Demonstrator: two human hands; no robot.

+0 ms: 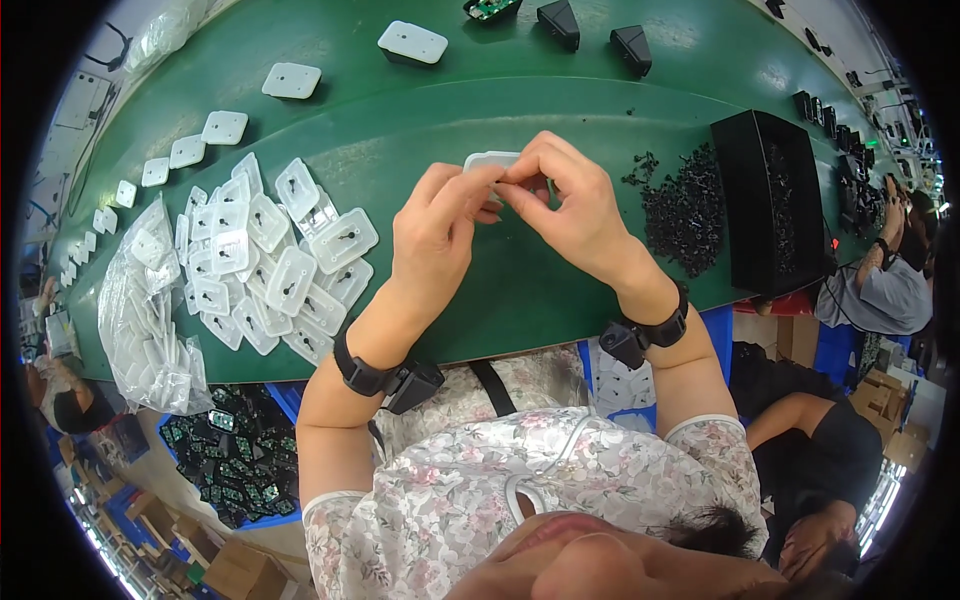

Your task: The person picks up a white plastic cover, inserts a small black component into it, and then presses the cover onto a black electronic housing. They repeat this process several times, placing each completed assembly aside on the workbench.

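Above the middle of the table my left hand (437, 222) is closed with its fingers round a translucent white plastic cover (490, 159). Only the far edge of that cover shows; the rest is behind my fingers. My right hand (570, 205) meets it there, thumb and forefinger pinched together at the cover. Whatever lies in that pinch is too hidden to name. Left of my hands is a spread pile of similar rounded covers (290, 280), many with a small black part at the centre. To the right lies a heap of small black parts (690, 210).
A black bin (745, 200) holding more small black parts stands at the right. A plastic bag of covers (150, 310) sits at the left edge. Across the green table (480, 330) runs a row of white-topped black housings (413, 44). A blue crate of circuit boards (240, 460) is below.
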